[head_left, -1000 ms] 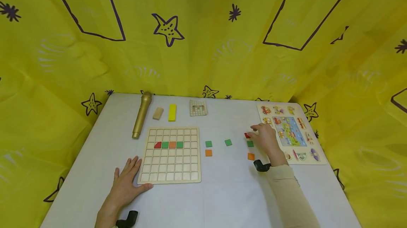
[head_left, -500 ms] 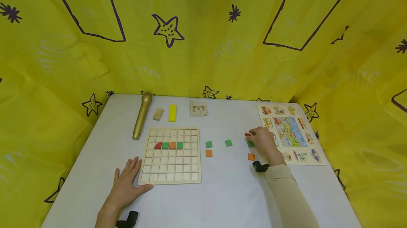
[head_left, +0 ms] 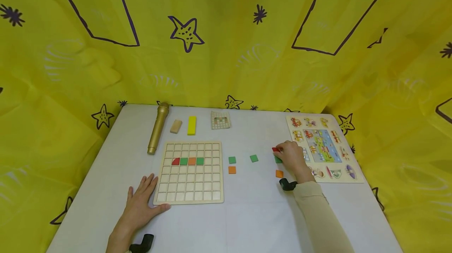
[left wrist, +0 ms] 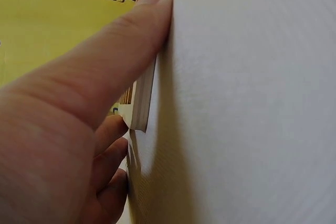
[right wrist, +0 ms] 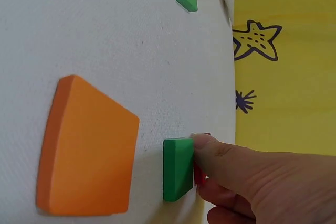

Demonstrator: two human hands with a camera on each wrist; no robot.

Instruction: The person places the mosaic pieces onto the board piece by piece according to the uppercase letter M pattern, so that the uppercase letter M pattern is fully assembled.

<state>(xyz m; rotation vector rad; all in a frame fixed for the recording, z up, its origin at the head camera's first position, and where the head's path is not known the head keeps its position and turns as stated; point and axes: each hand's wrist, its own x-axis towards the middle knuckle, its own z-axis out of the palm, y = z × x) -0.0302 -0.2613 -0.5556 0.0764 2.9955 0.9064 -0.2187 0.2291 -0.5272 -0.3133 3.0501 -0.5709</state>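
Note:
My right hand pinches a small red tile at the right side of the table, its thumb and fingers covering most of it. Right beside the fingertips lies a green square tile; an orange square tile is nearer the wrist. My left hand rests with spread fingers at the near left corner of a wooden grid board. Its thumb lies along the board's edge. One row of the board holds a red quarter-round tile, two green squares and an orange square between them.
Between board and right hand lie green tiles and an orange tile. Behind stand a gold microphone, a plain wooden block, a yellow block and a pattern card. A picture puzzle lies far right.
My right hand has moved slightly down and closed its fingers on the red tile, which has shifted a little. The left hand has stayed in place on the board's corner.

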